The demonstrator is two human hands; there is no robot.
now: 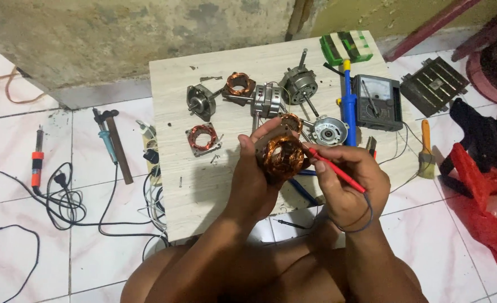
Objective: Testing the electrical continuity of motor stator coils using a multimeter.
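My left hand (252,177) grips a motor stator with copper windings (282,157), held up over the low wooden table (215,196). My right hand (349,185) pinches a red test probe (331,167) like a pen, its tip touching the stator's right side. The probe's dark lead loops under my right wrist. A second black probe (290,224) lies on the table's near edge. An analog multimeter (378,102) sits on the table to the right.
On the table lie another stator (203,139), motor housings (201,101), a rotor with shaft (300,83), an end cap (330,131) and a blue desoldering pump (348,106). Soldering irons (37,160), cables, a brush (426,151) and a red plastic bag (484,191) lie on the tiled floor.
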